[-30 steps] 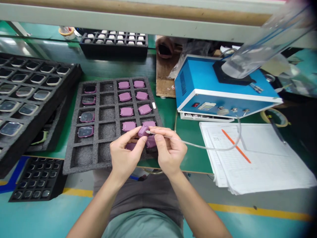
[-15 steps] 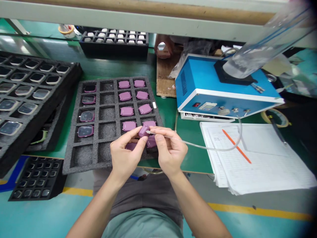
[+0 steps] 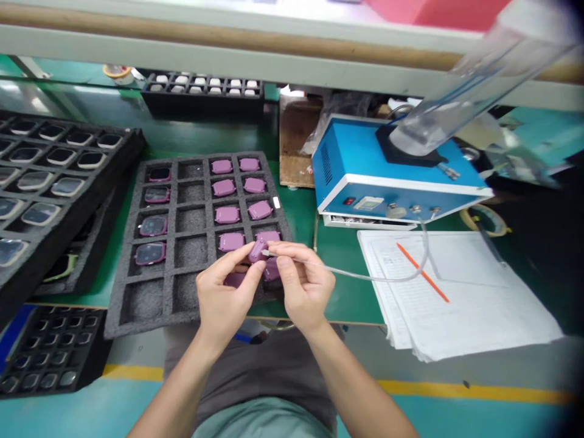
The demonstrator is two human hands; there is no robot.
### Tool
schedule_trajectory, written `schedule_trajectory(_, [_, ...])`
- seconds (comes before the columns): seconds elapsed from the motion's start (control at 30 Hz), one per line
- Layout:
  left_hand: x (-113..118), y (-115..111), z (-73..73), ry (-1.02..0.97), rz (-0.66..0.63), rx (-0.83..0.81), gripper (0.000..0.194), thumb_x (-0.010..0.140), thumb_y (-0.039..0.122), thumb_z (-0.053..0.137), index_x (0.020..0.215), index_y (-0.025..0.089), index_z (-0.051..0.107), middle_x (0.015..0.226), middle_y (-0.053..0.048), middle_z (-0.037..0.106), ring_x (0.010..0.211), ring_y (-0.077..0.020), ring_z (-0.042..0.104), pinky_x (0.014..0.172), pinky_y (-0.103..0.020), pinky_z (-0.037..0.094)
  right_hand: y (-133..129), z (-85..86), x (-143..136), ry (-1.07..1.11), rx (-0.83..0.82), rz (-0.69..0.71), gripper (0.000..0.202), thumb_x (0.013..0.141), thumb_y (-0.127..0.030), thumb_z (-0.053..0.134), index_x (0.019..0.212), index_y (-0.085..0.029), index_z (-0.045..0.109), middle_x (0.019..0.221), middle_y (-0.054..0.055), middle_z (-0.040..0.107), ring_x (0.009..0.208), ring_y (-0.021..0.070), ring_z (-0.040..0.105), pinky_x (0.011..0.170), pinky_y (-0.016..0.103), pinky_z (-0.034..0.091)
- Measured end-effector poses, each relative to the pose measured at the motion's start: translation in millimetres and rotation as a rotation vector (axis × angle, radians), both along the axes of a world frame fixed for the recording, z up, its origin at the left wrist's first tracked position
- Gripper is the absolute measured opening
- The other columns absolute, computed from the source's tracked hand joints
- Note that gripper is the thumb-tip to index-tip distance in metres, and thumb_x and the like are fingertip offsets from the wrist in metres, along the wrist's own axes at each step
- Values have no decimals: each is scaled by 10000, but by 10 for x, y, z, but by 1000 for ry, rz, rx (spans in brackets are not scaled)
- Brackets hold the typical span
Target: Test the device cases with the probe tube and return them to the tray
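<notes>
Between the thumb and fingers of my left hand (image 3: 223, 292) is a purple watch case (image 3: 258, 250), held on edge above the tray. My right hand (image 3: 308, 280) pinches the end of a clear tube (image 3: 351, 275), whose pale tip touches or sits close against the side of the case. Below lies a grey foam tray (image 3: 137, 325) with purple watch cases (image 3: 227, 215) in its right columns. Purple watches with dark screens (image 3: 150, 253) fill part of its left column. My fingers partly cover the cases nearest me.
The tube runs to a blue machine (image 3: 392, 182) with a clear cylinder (image 3: 424, 121) on top. Papers with an orange stick (image 3: 422, 271) lie at the right. Stacked foam trays of watches (image 3: 68, 167) stand left. A shelf beam (image 3: 228, 52) crosses above the bench.
The whole view has shifted slightly, with the bench sitting lower in the picture. Both hands keep their hold on the watch case and the tube, tip still at the case.
</notes>
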State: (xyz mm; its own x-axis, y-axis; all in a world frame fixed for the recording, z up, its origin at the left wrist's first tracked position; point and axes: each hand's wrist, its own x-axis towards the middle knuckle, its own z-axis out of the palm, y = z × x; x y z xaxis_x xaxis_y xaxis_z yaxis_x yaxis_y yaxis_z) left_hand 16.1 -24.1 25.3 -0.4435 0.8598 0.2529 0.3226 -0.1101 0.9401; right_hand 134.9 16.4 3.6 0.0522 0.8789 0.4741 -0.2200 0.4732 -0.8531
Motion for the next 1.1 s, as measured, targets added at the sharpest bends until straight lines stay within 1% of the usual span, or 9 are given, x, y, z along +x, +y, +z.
schedule_trajectory(0.27, [-60,35,-45,41,49,5,338,810,322,846,1133,221,838,1000,-40,843,748,-178,785,736,-258,645,56,6,-34,-8,15,9,154,982,-169,654,1013,-246,784,991,60,800,986,194,776,914,344,638])
schedule_trajectory(0.5, [-62,44,-20,32,50,17,357,799,350,847,1125,205,840,1000,-57,841,741,-189,785,725,-269,658,75,-12,-49,-16,13,5,131,990,-222,648,999,-233,779,989,80,803,980,212,780,917,373,647])
schedule_trajectory(0.7, [-57,50,6,21,57,13,370,793,359,846,1121,190,840,978,-67,840,714,-179,778,714,-257,659,87,-2,-57,-1,9,16,131,988,-231,650,999,-235,780,1002,86,801,984,214,783,894,361,654])
schedule_trajectory(0.87, [-61,49,11,19,54,12,364,790,357,846,1110,184,842,977,-68,841,710,-163,774,702,-223,648,85,-2,-54,10,14,22,130,984,-218,656,1005,-241,782,1007,81,799,990,206,780,899,349,649])
schedule_trajectory(1.1, [-72,54,1,47,58,14,368,804,373,838,1119,182,841,970,-73,840,700,-174,772,696,-245,654,84,-3,-57,-18,-1,12,133,987,-257,649,987,-226,779,997,89,801,980,210,784,899,354,657])
